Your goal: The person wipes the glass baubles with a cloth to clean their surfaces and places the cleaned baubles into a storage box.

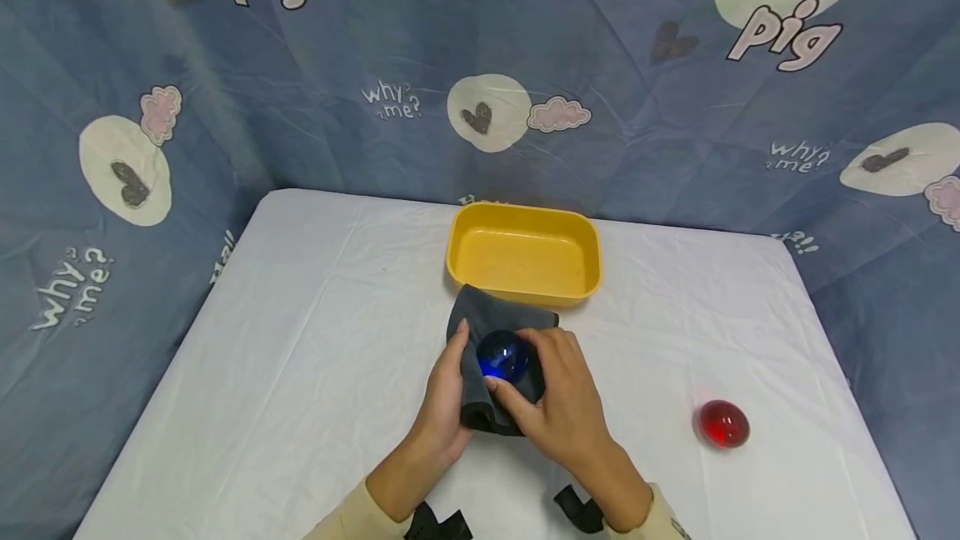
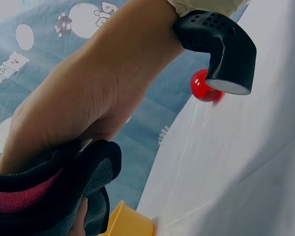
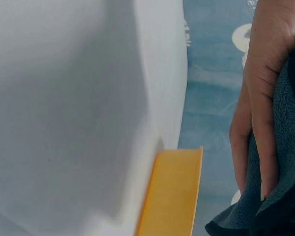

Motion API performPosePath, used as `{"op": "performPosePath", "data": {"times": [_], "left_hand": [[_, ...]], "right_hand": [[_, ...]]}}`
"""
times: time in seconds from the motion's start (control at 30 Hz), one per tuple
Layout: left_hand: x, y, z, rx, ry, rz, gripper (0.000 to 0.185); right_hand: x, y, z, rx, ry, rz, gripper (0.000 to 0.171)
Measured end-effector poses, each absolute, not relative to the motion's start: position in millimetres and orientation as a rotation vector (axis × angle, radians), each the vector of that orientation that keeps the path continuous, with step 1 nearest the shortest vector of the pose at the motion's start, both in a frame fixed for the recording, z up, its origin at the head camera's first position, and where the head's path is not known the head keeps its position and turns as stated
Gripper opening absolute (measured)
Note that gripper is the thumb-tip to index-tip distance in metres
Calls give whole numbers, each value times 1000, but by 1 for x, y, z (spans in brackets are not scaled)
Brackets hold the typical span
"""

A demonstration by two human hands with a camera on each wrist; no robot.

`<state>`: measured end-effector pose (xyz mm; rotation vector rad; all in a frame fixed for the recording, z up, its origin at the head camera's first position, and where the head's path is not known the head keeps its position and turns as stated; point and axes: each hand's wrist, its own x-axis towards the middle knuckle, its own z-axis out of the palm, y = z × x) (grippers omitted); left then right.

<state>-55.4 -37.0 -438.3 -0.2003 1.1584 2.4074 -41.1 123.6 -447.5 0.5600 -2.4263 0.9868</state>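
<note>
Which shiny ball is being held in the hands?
The blue ball, wrapped in the grey cloth. The red ball lies alone on the table, untouched.

A makeshift recording booth: cartoon bedsheet backdrop (image 1: 480, 48) surrounds a white-covered table (image 1: 300, 340).

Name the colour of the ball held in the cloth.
Blue ball, clearest in the head view.

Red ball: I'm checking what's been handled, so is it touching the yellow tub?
Apart. The head view shows the red ball alone on the white tablecloth, well clear of the yellow tub.
</note>
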Motion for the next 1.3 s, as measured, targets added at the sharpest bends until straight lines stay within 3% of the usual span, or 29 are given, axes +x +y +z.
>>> {"op": "performPosePath", "data": {"times": [0.43, 0.73, 1.3], "left_hand": [[-54, -39, -438, -180, 1167, 2403, 68], [-54, -40, -438, -161, 1179, 2424, 66], [-55, -39, -438, -177, 1171, 2403, 69]], "right_hand": [[-40, 122, -447, 517, -2462, 965, 52], [-39, 120, -446, 593, -2449, 922, 74], [-40, 120, -446, 566, -2412, 969, 58]]}}
